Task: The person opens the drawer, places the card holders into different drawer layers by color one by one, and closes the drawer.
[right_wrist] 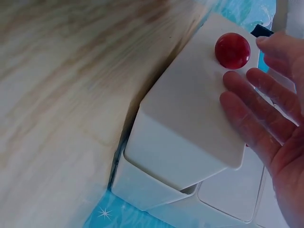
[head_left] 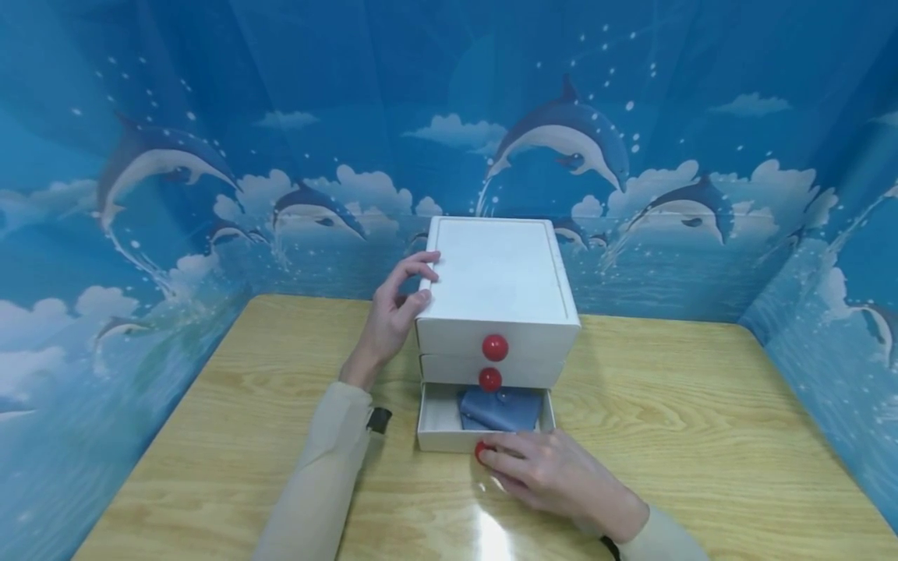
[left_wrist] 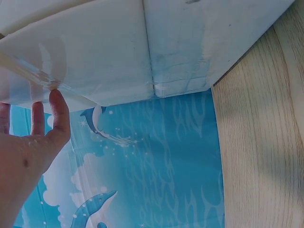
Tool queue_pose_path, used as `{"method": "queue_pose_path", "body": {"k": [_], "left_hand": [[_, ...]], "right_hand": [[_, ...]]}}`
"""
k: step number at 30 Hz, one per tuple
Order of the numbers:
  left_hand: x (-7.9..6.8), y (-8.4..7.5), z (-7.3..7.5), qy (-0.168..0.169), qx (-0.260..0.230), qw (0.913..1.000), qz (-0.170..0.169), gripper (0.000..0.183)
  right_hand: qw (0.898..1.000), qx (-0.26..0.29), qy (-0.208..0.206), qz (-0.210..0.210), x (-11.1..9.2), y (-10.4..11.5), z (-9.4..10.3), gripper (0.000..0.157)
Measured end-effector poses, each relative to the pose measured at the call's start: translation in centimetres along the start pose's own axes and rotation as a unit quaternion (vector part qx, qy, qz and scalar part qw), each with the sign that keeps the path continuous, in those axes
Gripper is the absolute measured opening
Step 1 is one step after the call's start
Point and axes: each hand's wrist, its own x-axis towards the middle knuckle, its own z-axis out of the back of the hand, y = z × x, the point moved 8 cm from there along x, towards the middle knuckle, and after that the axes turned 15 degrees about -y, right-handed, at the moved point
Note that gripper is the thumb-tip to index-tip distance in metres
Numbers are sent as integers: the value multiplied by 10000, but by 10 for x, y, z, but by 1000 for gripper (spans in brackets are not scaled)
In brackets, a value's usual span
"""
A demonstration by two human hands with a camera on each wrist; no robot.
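Note:
A white three-drawer box stands on the table. Its bottom drawer is pulled out, and inside lies a blue folded pouch with a small snap, partly hidden beneath the drawer above. My left hand rests its fingertips on the box's upper left edge; in the left wrist view those fingertips meet the white side wall. At the bottom drawer's red knob is my right hand. Its fingers are extended close around the knob, without a clear grip in the right wrist view.
Two more red knobs, an upper one and a middle one, mark the closed drawers. The wood-grain table extends to both sides. A blue dolphin-print curtain surrounds its back and sides.

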Motion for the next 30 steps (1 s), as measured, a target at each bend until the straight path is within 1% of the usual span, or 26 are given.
{"method": "queue_pose_path", "body": {"k": [8,10,15,20,23,30], "left_hand": [[0,0,0,-5,5,10000,-18,26],[0,0,0,-13,26,10000,-30,26],[0,1,0,-23,46,10000,-38,26],[0,0,0,-9,-2,10000,-63,25],[0,0,0,-15,10,10000,-65,25],[0,0,0,-34,-34,10000,-67,26]], "right_hand": [[9991,-296,313,-48,-2,-4,-7,31],[9988,-375,329,-11,-3,-4,-8,29],[9982,-569,155,129,-3,-6,-9,27],[9980,-617,-99,135,0,-8,-10,24],[9981,-596,-114,104,1,-9,-11,23],[9979,-636,-95,69,2,-12,-12,27]]}}
